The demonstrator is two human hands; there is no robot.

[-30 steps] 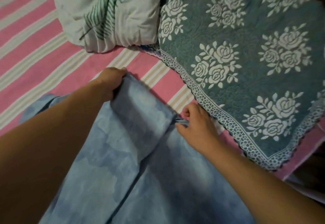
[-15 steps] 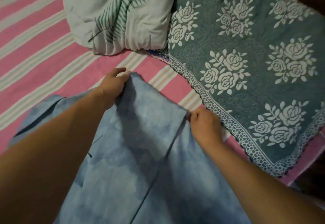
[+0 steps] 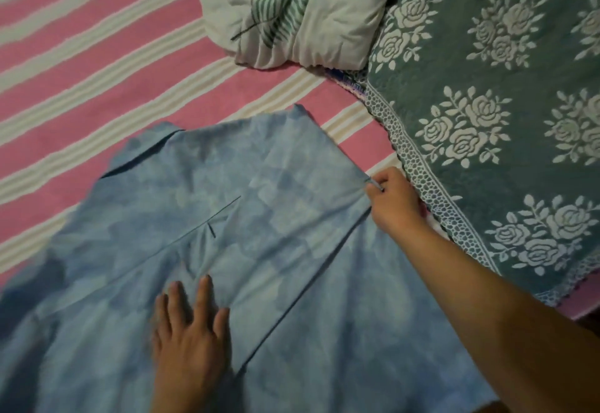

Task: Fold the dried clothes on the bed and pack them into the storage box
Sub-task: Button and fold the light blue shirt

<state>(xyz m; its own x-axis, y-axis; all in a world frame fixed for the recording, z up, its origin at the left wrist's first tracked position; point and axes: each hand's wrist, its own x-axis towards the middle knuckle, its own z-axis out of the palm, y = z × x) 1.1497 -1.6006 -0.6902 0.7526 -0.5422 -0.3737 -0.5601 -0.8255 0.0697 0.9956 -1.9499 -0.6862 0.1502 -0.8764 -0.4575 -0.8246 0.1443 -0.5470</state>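
Moved from garment's far corner, left hand [image 3: 190, 341] now flat on blue garment [image 3: 201, 234]; right hand [image 3: 394, 205] pinching edge. Risk: tugging could undo fold.

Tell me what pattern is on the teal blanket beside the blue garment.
White roses with leaves and a lacy white border on the teal blanket, clearest in the head view.
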